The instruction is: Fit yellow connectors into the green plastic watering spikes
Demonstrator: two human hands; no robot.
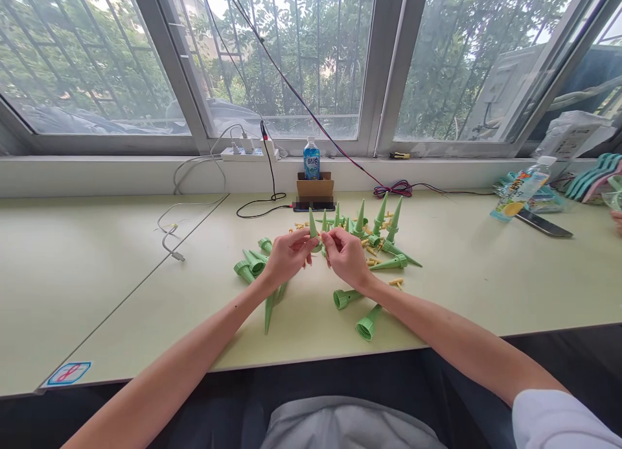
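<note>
My left hand (286,258) grips a green plastic watering spike (312,223), its point upward, above the table. Close against its side, my right hand (347,254) has thumb and fingers pinched together; whatever they hold is too small and covered to make out. Behind my hands stand several upright green spikes (380,217), with small yellow T-shaped valves (373,251) scattered among them. More spikes lie in a heap (253,262) left of my left hand. Below my right forearm, a loose spike (368,324) shows its open threaded end.
A blue-labelled bottle (311,159) stands behind a cardboard box (315,186), with a phone in front. A white cable (170,241) lies at left. Another bottle (522,188) leans at right beside a dark phone (544,223). A power strip (238,154) sits on the window ledge.
</note>
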